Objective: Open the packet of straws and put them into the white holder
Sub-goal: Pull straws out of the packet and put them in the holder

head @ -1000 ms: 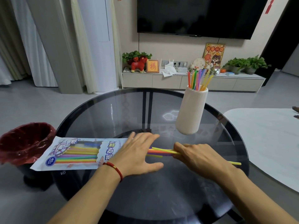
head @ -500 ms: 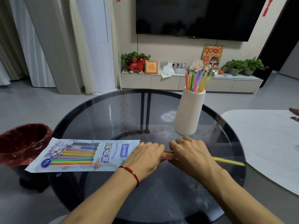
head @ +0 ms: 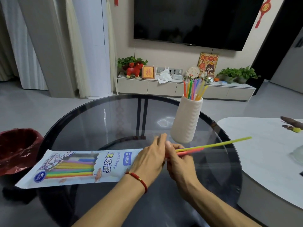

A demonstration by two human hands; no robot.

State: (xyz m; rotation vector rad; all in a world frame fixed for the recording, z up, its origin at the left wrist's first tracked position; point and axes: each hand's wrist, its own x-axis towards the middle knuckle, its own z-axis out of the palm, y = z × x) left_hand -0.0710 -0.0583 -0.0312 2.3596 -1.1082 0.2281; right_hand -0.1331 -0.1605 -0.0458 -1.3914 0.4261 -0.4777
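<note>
On the round dark glass worktop (head: 101,128), seen from the head cam, both hands meet just in front of the white ribbed ceramic holder (head: 186,120). Right hand (head: 179,163) has its fingers curled round a small bunch of thin plastic straws (head: 213,145), a yellow-green one and a pinkish-red one at least. They stick out to the right, tilted up a bit and clear of the glass, with the yellow-green tip reaching over the edge toward the pale side table (head: 262,158).

Left hand (head: 150,159), the one with a red cord bracelet (head: 139,179) on the wrist, sits right against the right hand at the near end of that bunch, fingers bent. Whether it's actually pinching the straws or just touching them I can't tell, the right hand covers that bit.

The white-and-blue printed straw packet (head: 78,167) lies flat on the worktop to the left, its right end under the left hand, with rainbow-coloured straws showing through its window. The holder stands upright and has a handful of coloured straws (head: 194,89) poking out the top.

A dark red bin (head: 18,148) sits off the worktop's left edge.
</note>
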